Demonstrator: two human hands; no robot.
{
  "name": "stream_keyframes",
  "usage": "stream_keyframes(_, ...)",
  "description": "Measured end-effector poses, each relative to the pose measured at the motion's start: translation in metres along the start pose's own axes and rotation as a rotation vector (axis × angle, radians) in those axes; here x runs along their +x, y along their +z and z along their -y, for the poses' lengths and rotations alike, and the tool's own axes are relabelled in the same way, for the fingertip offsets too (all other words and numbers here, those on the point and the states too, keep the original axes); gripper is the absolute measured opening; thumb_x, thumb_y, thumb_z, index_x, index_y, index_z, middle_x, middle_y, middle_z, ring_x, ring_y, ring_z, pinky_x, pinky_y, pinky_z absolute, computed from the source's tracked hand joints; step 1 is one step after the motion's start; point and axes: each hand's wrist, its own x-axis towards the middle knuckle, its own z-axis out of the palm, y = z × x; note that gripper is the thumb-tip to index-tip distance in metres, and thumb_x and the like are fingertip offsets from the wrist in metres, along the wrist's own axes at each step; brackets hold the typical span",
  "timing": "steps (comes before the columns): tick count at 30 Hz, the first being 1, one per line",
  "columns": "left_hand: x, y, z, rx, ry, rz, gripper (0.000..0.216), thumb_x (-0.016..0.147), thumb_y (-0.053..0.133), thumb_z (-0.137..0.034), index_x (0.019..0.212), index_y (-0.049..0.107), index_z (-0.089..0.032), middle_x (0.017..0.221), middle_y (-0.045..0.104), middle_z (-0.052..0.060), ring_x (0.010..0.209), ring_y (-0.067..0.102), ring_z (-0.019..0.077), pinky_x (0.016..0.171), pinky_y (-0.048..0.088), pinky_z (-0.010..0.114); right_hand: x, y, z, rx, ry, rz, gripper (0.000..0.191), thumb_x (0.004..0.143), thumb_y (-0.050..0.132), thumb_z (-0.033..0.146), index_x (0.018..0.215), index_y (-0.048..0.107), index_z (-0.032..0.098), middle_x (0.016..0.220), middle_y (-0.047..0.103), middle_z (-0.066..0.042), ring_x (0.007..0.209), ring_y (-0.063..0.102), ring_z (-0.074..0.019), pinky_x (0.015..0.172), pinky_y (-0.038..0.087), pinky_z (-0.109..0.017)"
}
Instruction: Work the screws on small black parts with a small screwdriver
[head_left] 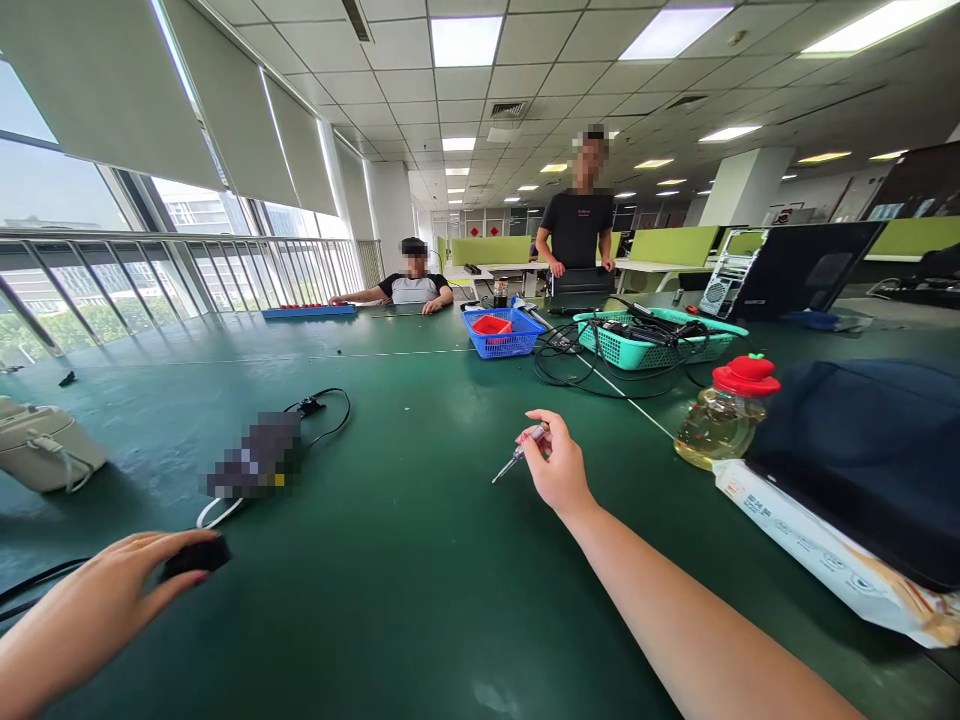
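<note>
My right hand [556,465] is closed around the handle of a slim screwdriver [510,466], its metal shaft slanting down and left above the green tabletop [405,580]. At the lower left, my left hand [112,580] grips a small black block [196,557] between thumb and fingers; what kind of block it is, I cannot make out. Beyond that hand lies a dark, blurred-out device [259,455] with a black cable [346,405] at its far end and a white loop [217,512] at its near end.
A blue basket [504,340] and a green basket [645,350] of black cables stand farther back. On the right are a red-lidded bottle [724,415], a wipes pack [817,550] and a dark bag [862,450]. A pale case [49,445] sits left. Two people are across the table.
</note>
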Motion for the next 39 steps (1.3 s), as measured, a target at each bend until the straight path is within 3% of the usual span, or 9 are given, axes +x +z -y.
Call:
stream_keyframes(3, 0.021, -0.018, -0.078, -0.066, 0.165, 0.129, 0.049, 0.078, 0.056, -0.061, 0.116, 0.073, -0.034, 0.118, 0.075, 0.0, 0.109, 0.068, 0.0284, 0.098, 0.052, 0.039, -0.004, 0.0, 0.008, -0.084, -0.091, 0.042, 0.031, 0.087, 0.053, 0.032, 0.116, 0.055, 0.025, 0.085, 0.071, -0.003, 0.076, 0.071, -0.0206, 0.075, 0.058, -0.035)
stream_keyframes(6, 0.045, -0.017, -0.171, -0.159, 0.386, 0.179, 0.044, 0.087, 0.056, -0.051, 0.124, 0.069, -0.03, 0.121, 0.073, 0.004, 0.111, 0.066, 0.0267, 0.101, 0.05, 0.039, -0.007, 0.001, 0.017, -0.174, -0.212, 0.133, 0.032, 0.089, 0.05, 0.03, 0.12, 0.056, 0.026, 0.083, 0.07, -0.002, 0.072, 0.068, -0.0195, 0.075, 0.057, -0.034)
stream_keyframes(9, 0.07, 0.006, -0.246, -0.186, 0.555, 0.193, 0.036, 0.09, 0.058, -0.033, 0.123, 0.068, -0.024, 0.122, 0.072, 0.008, 0.114, 0.064, 0.0269, 0.103, 0.049, 0.039, -0.008, -0.002, 0.022, -0.221, -0.312, 0.253, 0.033, 0.089, 0.05, 0.027, 0.121, 0.059, 0.026, 0.08, 0.069, -0.001, 0.068, 0.065, -0.0186, 0.072, 0.054, -0.033)
stream_keyframes(13, 0.092, 0.049, -0.297, -0.184, 0.615, 0.224, 0.031, 0.09, 0.058, -0.02, 0.118, 0.07, -0.018, 0.115, 0.074, 0.012, 0.108, 0.066, 0.0295, 0.097, 0.051, 0.041, -0.003, -0.007, 0.02, -0.195, -0.284, 0.362, 0.021, 0.09, 0.051, 0.029, 0.107, 0.065, 0.026, 0.074, 0.064, 0.001, 0.061, 0.059, -0.0155, 0.064, 0.05, -0.028)
stream_keyframes(18, 0.093, 0.08, -0.311, -0.246, 0.567, 0.248, 0.036, 0.089, 0.06, -0.02, 0.125, 0.065, -0.02, 0.113, 0.075, 0.01, 0.108, 0.066, 0.0295, 0.096, 0.051, 0.041, 0.002, -0.006, 0.008, -0.169, -0.274, 0.346, 0.039, 0.095, 0.048, 0.038, 0.059, 0.056, 0.022, 0.068, 0.058, -0.002, 0.067, 0.058, -0.0159, 0.065, 0.046, -0.028)
stream_keyframes(22, 0.092, 0.093, -0.305, -0.438, 0.456, 0.248, 0.051, 0.084, 0.07, -0.025, 0.135, 0.059, -0.024, 0.124, 0.071, 0.008, 0.113, 0.065, 0.0266, 0.1, 0.05, 0.037, 0.003, -0.003, 0.002, -0.232, -0.13, 0.274, 0.049, 0.096, 0.044, 0.052, 0.06, 0.061, 0.022, 0.068, 0.058, -0.003, 0.066, 0.058, -0.0166, 0.062, 0.043, -0.028)
stream_keyframes(27, 0.099, 0.104, -0.294, -0.491, 0.368, 0.189, 0.045, 0.076, 0.078, -0.03, 0.119, 0.07, -0.022, 0.115, 0.073, 0.008, 0.12, 0.059, 0.0296, 0.105, 0.047, 0.04, 0.001, -0.004, 0.011, -0.283, 0.005, 0.255, 0.061, 0.097, 0.03, 0.066, 0.07, 0.063, 0.023, 0.056, 0.052, 0.0, 0.054, 0.052, -0.016, 0.053, 0.035, -0.027)
stream_keyframes(34, 0.099, 0.106, -0.293, -0.46, 0.414, 0.169, 0.035, 0.079, 0.075, -0.039, 0.112, 0.075, -0.026, 0.104, 0.076, 0.006, 0.113, 0.059, 0.0298, 0.102, 0.047, 0.042, -0.012, 0.0, 0.03, -0.223, -0.378, 0.36, 0.055, 0.101, 0.032, 0.053, 0.061, 0.052, 0.021, 0.058, 0.054, -0.001, 0.056, 0.05, -0.0131, 0.057, 0.036, -0.026)
stream_keyframes(39, 0.098, 0.108, -0.293, -0.444, 0.427, 0.174, 0.032, 0.081, 0.071, -0.039, 0.109, 0.075, -0.025, 0.102, 0.075, 0.006, 0.111, 0.057, 0.029, 0.102, 0.046, 0.042, -0.014, 0.003, 0.028, -0.274, -0.486, 0.399, 0.043, 0.1, 0.039, 0.038, 0.062, 0.051, 0.021, 0.056, 0.052, 0.0, 0.053, 0.046, -0.0119, 0.055, 0.035, -0.025)
